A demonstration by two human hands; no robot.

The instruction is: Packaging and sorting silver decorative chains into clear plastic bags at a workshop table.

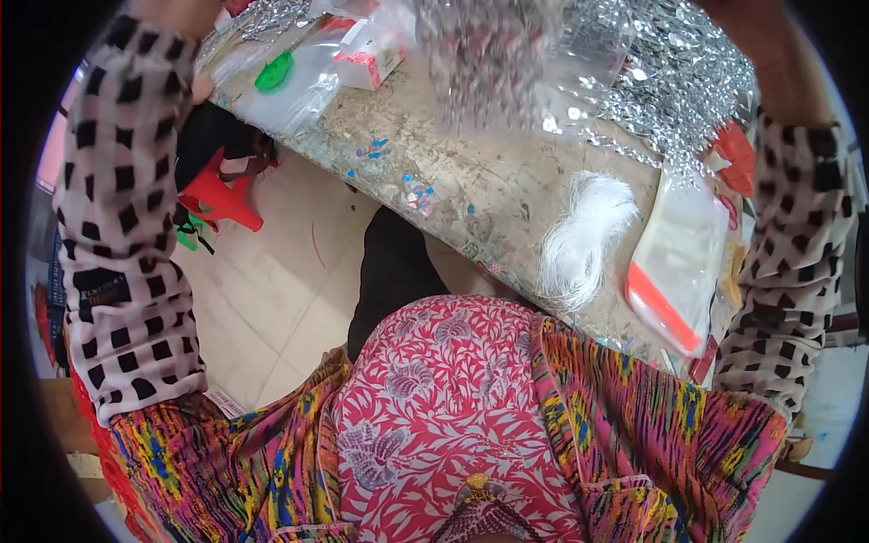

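Both my arms, in black-and-white checked sleeves, reach up past the top corners of the head view. Part of my left hand shows at the upper left edge and part of my right hand at the upper right. The fingers of both are cut off, so any grip is hidden. Between them, strands of silver sequins hang over the table, smeared by motion. A larger heap of silver sequin strands lies nearest my right hand. A bundle of white thread rests on the near part of the table.
Right of the thread lies a clear plastic bag with an orange-red strip. Farther left are a small pink-and-white box, a green piece and clear plastic sheeting. A red stool stands on the tiled floor beside someone's dark-clothed leg.
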